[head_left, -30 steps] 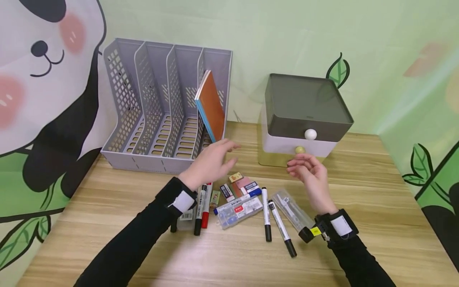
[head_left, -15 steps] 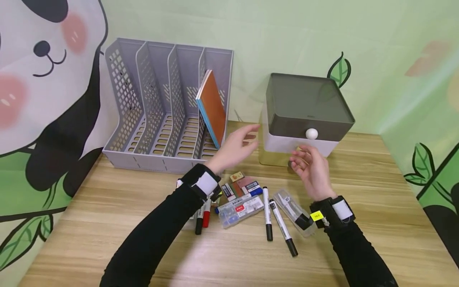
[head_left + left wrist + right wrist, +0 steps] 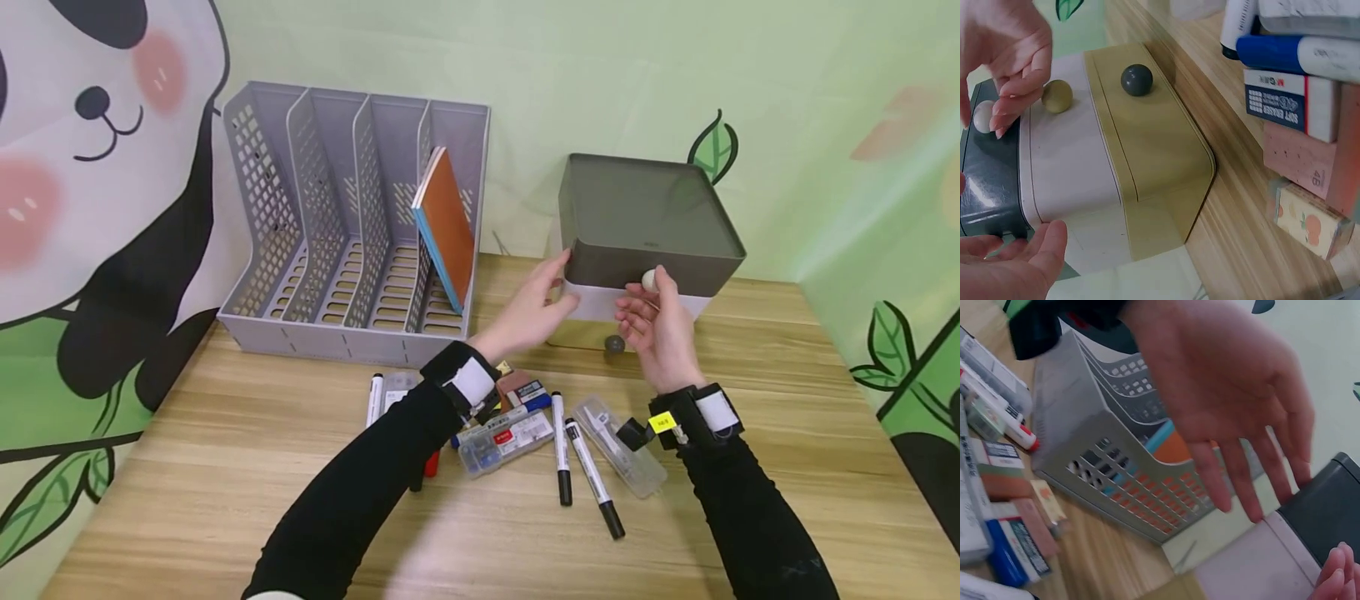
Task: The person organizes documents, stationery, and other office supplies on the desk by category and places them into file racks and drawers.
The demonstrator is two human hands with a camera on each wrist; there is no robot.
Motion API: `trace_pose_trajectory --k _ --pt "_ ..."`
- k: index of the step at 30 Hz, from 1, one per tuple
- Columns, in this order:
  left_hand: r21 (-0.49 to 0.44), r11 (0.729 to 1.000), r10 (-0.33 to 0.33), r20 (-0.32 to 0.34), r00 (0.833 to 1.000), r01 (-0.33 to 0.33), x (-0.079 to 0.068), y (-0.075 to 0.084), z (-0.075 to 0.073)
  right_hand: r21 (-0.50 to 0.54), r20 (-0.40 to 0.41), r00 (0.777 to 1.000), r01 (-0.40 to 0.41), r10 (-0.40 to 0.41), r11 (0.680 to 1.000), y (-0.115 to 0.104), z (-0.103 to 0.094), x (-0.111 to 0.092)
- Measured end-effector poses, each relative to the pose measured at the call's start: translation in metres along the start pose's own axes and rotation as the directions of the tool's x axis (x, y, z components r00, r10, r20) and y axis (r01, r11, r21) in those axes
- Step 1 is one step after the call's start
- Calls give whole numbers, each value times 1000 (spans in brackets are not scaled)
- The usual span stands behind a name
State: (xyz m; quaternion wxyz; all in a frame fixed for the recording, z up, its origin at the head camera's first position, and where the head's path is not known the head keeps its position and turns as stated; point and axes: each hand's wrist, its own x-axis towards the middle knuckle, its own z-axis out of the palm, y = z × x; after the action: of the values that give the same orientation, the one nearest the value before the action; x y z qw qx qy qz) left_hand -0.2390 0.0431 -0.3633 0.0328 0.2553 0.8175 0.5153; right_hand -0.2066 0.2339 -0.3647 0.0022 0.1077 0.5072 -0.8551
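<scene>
A small drawer box (image 3: 652,204) has a dark grey top tier, a white middle and a yellow bottom. My left hand (image 3: 528,312) lies at its left front corner with fingers extended. In the left wrist view, the fingertips (image 3: 1054,237) of that hand are at the grey and white tiers. My right hand (image 3: 663,333) is at the front, its thumb and curled fingers around the white knob (image 3: 649,280) of the grey drawer. Beneath are a yellow knob (image 3: 1057,96) and a dark grey knob (image 3: 615,344). The right wrist view shows the left palm (image 3: 1229,381) and the right hand's fingertips (image 3: 1335,575).
A grey file rack (image 3: 337,333) holding orange-covered books (image 3: 447,225) stands at the back left. Nearer lie several markers (image 3: 594,479), erasers (image 3: 1291,100), a clear plastic case (image 3: 510,443) and a long clear box (image 3: 622,450). My left forearm covers some of these.
My left hand has moved right, from beside the file rack to the box's left corner. My right hand has shifted from near the yellow knob up to the white one.
</scene>
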Motion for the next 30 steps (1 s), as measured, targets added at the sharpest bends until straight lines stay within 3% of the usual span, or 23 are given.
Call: trace_pose_trajectory --k 7,13,18,21,24,26,28,30 --pt "55 998 4 1 1000 -4 -3 2 2 1 15 999 -32 32 999 -10 -3 4" --pt "69 998 14 -14 1000 -13 -8 4 4 -70 36 999 -2 4 998 -11 -8 -1" --pt "-14 1000 27 -60 998 -28 -16 3 4 -199 67 997 38 -25 979 -12 -15 -12" --pt "-60 997 42 -83 996 -47 -20 2 5 -309 76 996 77 -56 948 -13 -20 -21" --pt "-75 995 60 -87 994 -67 -23 2 5 -415 79 991 135 -112 900 -12 -24 -31" --pt "-83 993 73 -90 993 -80 -25 1 5 -504 83 982 187 -169 843 -11 -27 -37" --pt "-82 993 82 -94 992 -90 -26 0 4 -615 100 956 277 -275 739 -10 -29 -42" --pt "-88 992 86 -97 992 -95 -27 -2 4 -714 141 897 386 -419 585 -10 -32 -45"
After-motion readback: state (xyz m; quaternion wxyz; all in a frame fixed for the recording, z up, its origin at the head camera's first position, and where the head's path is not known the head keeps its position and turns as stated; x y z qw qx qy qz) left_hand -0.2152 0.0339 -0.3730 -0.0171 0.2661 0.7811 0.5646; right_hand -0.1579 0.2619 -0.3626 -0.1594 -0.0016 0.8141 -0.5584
